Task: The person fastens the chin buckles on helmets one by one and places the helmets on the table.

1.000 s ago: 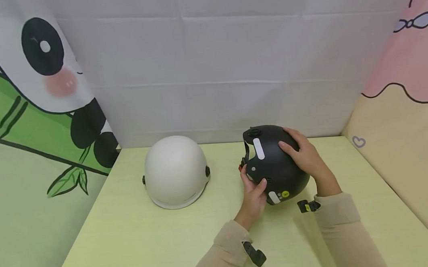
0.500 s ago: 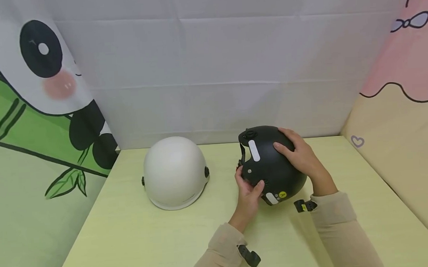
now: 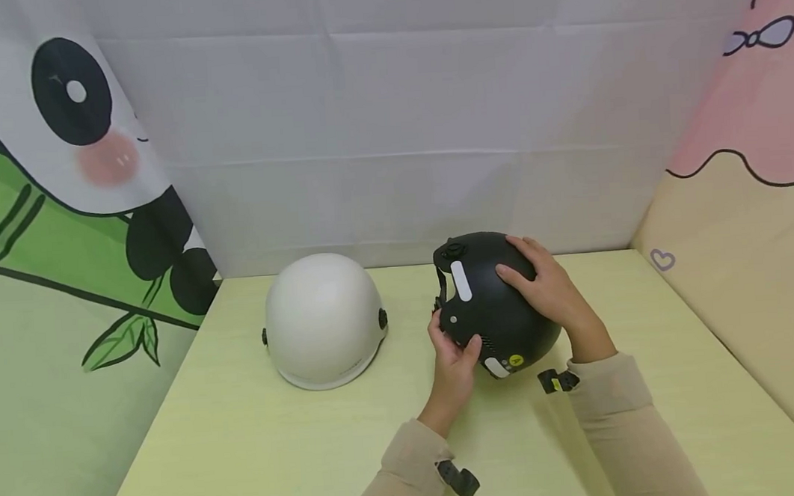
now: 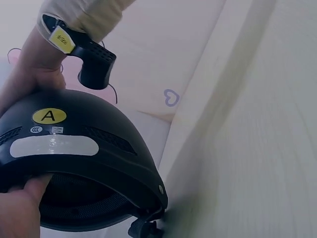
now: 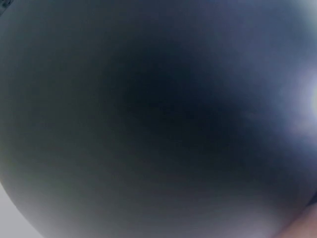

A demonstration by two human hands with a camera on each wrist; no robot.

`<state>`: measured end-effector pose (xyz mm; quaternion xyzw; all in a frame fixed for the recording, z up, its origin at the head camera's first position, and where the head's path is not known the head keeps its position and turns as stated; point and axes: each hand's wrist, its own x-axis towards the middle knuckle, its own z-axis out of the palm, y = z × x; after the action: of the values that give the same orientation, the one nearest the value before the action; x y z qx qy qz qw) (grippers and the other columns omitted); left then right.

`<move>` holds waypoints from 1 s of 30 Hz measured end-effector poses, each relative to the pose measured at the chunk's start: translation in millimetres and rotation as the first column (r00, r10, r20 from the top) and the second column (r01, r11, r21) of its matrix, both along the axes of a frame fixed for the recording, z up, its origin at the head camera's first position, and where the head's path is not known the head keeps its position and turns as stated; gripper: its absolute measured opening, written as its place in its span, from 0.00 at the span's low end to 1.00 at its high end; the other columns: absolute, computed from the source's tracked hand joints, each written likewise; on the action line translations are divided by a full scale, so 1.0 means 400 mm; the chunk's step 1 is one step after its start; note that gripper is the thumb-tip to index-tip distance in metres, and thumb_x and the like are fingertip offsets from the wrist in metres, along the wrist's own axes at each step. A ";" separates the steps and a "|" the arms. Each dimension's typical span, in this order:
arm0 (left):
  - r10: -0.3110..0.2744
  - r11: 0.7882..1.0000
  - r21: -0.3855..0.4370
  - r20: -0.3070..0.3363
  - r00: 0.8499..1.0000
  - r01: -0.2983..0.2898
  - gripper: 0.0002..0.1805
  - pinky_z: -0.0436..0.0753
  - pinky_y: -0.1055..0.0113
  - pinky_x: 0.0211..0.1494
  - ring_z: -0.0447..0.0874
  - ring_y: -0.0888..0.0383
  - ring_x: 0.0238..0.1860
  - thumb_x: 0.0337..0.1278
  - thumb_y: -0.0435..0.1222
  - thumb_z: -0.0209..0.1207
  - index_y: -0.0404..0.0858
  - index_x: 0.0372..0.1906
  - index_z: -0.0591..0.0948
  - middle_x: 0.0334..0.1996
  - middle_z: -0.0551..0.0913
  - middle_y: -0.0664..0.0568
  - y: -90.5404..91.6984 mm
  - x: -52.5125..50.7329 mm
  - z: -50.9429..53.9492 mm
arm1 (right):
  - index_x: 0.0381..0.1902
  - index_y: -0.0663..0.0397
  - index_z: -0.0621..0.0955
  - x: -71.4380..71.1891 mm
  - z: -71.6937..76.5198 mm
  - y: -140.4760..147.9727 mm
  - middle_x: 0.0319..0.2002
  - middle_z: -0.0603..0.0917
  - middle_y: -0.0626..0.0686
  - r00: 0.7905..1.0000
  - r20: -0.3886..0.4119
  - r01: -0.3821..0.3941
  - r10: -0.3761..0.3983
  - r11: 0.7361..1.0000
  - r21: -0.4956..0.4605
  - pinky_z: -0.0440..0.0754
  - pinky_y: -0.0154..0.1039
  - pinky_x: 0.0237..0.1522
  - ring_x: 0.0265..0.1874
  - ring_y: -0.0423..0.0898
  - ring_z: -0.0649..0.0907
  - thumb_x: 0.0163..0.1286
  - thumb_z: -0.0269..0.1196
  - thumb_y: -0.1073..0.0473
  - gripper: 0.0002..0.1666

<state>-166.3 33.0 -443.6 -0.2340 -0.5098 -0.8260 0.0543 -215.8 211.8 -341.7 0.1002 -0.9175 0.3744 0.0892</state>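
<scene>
Gripping a black helmet (image 3: 500, 295) by its edge with the left fingers (image 3: 440, 337), cupping its rounded shell with the right fingers (image 3: 530, 251). Tilted between them over a pale yellow bench (image 3: 300, 448), with a white helmet (image 3: 324, 319) resting apart to their left.

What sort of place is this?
Probably an indoor booth set up for recording, though the wider room is out of view: a creased white backdrop, a cartoon panda print on the left and a pale yellow table suggest it.
</scene>
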 end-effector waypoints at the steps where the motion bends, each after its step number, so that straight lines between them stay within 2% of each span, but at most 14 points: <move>1: 0.006 1.000 0.004 -0.009 1.000 -0.006 0.34 0.62 0.64 0.68 0.60 0.47 0.68 0.70 0.25 0.48 0.34 0.69 0.42 0.69 0.55 0.35 -0.001 0.001 0.000 | 0.76 0.47 0.59 0.000 0.001 -0.003 0.74 0.52 0.63 1.000 0.002 -0.002 0.002 1.000 0.002 0.54 0.70 0.61 0.70 0.67 0.56 0.71 0.56 0.39 0.41; 4: 0.015 1.000 -0.012 -0.026 1.000 -0.016 0.34 0.61 0.63 0.68 0.58 0.45 0.69 0.70 0.24 0.48 0.33 0.69 0.41 0.69 0.53 0.34 -0.008 0.003 0.001 | 0.76 0.46 0.59 -0.002 0.001 -0.010 0.74 0.52 0.63 1.000 0.006 0.000 0.000 1.000 0.008 0.54 0.70 0.62 0.70 0.66 0.55 0.71 0.56 0.39 0.41; 8: 0.043 0.994 -0.099 0.010 0.999 -0.042 0.34 0.65 0.62 0.66 0.62 0.43 0.67 0.71 0.27 0.49 0.34 0.70 0.42 0.69 0.54 0.36 -0.025 0.008 0.002 | 0.76 0.45 0.59 -0.003 0.003 -0.017 0.74 0.52 0.63 1.000 0.010 -0.004 0.004 1.000 0.024 0.53 0.70 0.62 0.70 0.66 0.55 0.71 0.56 0.38 0.42; 11: 0.089 0.974 -0.211 0.033 0.995 -0.080 0.33 0.69 0.60 0.64 0.69 0.42 0.64 0.71 0.29 0.52 0.35 0.70 0.46 0.68 0.58 0.37 -0.043 0.011 0.008 | 0.76 0.45 0.59 -0.002 0.005 -0.021 0.75 0.51 0.64 1.000 0.015 -0.005 0.005 1.000 0.028 0.53 0.71 0.61 0.70 0.67 0.54 0.71 0.56 0.38 0.42; 13: 0.137 0.950 -0.288 0.036 0.990 -0.121 0.33 0.73 0.58 0.60 0.73 0.43 0.60 0.70 0.31 0.54 0.34 0.70 0.49 0.65 0.63 0.38 -0.055 0.013 0.015 | 0.77 0.45 0.58 0.000 0.006 -0.024 0.75 0.51 0.64 1.000 0.019 -0.005 0.004 1.000 0.030 0.53 0.71 0.61 0.70 0.67 0.54 0.71 0.56 0.38 0.42; 16: 0.245 0.887 -0.408 0.024 0.969 -0.214 0.32 0.77 0.59 0.53 0.76 0.48 0.52 0.68 0.36 0.57 0.33 0.68 0.55 0.57 0.71 0.41 -0.073 0.014 0.027 | 0.77 0.45 0.58 0.002 0.008 -0.030 0.75 0.50 0.64 1.000 0.024 -0.008 0.007 0.999 0.039 0.53 0.71 0.61 0.71 0.67 0.54 0.71 0.56 0.38 0.43; 19: 0.357 0.788 -0.530 -0.019 0.934 -0.312 0.32 0.76 0.61 0.47 0.73 0.52 0.46 0.66 0.43 0.59 0.33 0.66 0.61 0.48 0.71 0.48 -0.085 0.015 0.042 | 0.77 0.44 0.57 0.003 0.010 -0.034 0.75 0.50 0.63 1.000 0.029 -0.005 0.004 0.999 0.048 0.53 0.71 0.61 0.71 0.67 0.53 0.71 0.55 0.37 0.43; 22: 0.425 0.701 -0.596 -0.092 0.901 -0.391 0.33 0.74 0.60 0.47 0.69 0.51 0.46 0.63 0.49 0.60 0.35 0.65 0.64 0.45 0.66 0.49 -0.091 0.015 0.055 | 0.77 0.44 0.56 0.004 0.012 -0.037 0.75 0.49 0.62 0.999 0.035 -0.002 0.001 0.999 0.053 0.53 0.72 0.61 0.71 0.67 0.52 0.71 0.55 0.37 0.43; 23: 0.441 0.674 -0.608 -0.124 0.889 -0.419 0.34 0.73 0.58 0.48 0.68 0.50 0.47 0.63 0.50 0.60 0.36 0.65 0.64 0.46 0.65 0.48 -0.092 0.014 0.058 | 0.77 0.44 0.56 0.005 0.012 -0.038 0.75 0.49 0.62 0.999 0.036 -0.002 0.000 0.999 0.053 0.53 0.72 0.61 0.71 0.67 0.52 0.71 0.55 0.37 0.43; 26: 0.454 0.620 -0.629 -0.200 0.868 -0.469 0.37 0.74 0.54 0.54 0.68 0.47 0.52 0.62 0.52 0.61 0.39 0.69 0.63 0.52 0.63 0.44 -0.094 0.009 0.071 | 0.77 0.44 0.56 0.006 0.012 -0.041 0.75 0.49 0.63 0.999 0.037 -0.005 0.003 0.998 0.055 0.53 0.72 0.61 0.71 0.68 0.52 0.71 0.55 0.37 0.43; 30: 0.417 0.547 -0.675 -0.294 0.860 -0.496 0.40 0.75 0.51 0.55 0.68 0.45 0.57 0.61 0.54 0.61 0.46 0.73 0.60 0.62 0.59 0.42 -0.093 -0.002 0.096 | 0.77 0.45 0.56 0.007 0.008 -0.043 0.75 0.49 0.63 0.999 0.033 -0.004 0.002 0.998 0.057 0.53 0.72 0.61 0.71 0.68 0.52 0.71 0.55 0.37 0.43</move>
<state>-167.1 -4.3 -405.1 -0.1353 -0.8352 -0.4965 0.1941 -213.1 194.8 -338.4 0.0979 -0.9290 0.3499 0.0704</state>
